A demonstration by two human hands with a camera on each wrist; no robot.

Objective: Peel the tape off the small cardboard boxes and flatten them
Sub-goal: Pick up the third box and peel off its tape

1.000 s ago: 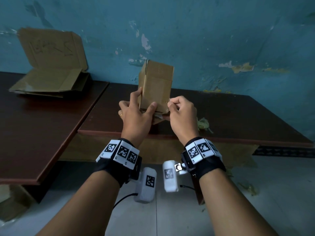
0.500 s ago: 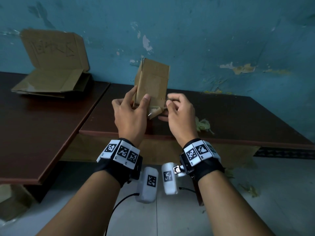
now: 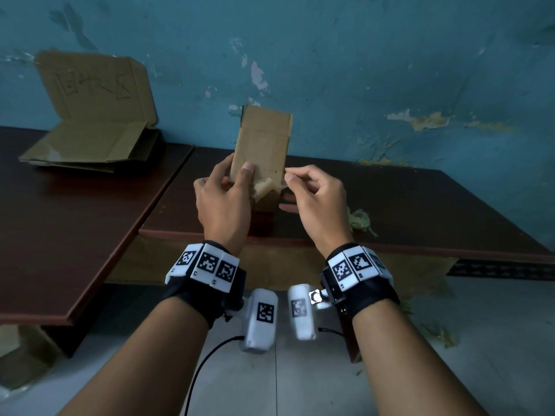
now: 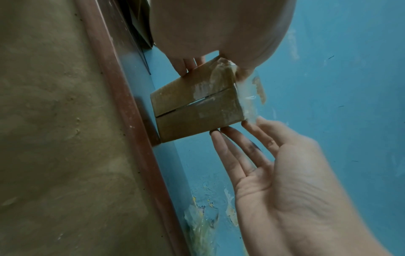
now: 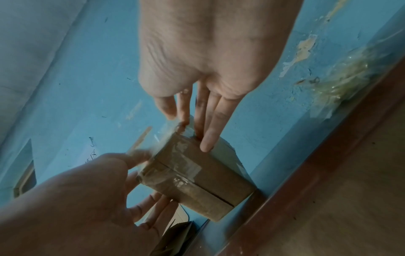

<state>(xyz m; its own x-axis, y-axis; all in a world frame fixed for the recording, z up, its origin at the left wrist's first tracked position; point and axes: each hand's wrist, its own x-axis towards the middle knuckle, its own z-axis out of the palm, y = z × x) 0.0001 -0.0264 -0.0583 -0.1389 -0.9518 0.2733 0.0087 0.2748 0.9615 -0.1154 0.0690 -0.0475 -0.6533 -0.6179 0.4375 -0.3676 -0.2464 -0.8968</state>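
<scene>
A small brown cardboard box (image 3: 261, 145) stands upright in the air above the table edge. My left hand (image 3: 237, 181) grips its lower part, thumb on the near face and fingers behind. A strip of clear tape (image 3: 264, 186) is lifted off the box's lower end and crumpled. My right hand (image 3: 289, 177) pinches the tape's free end at the box's lower right corner. In the left wrist view the tape (image 4: 252, 97) hangs loose off the box (image 4: 197, 107), whose flap seam shows. The right wrist view has the tape (image 5: 153, 138) stretched off the box (image 5: 197, 173).
Two dark wooden tables (image 3: 75, 220) (image 3: 435, 211) meet at an angle against a blue wall. Flattened cardboard (image 3: 90, 145) lies at the back left, with a lettered cardboard sheet (image 3: 99, 88) leaning behind it. A wad of peeled tape (image 3: 359, 219) lies right of my hands.
The box has turned so its broad face is toward me. My right hand has shifted right and up, drawing the tape off the box's lower end.
</scene>
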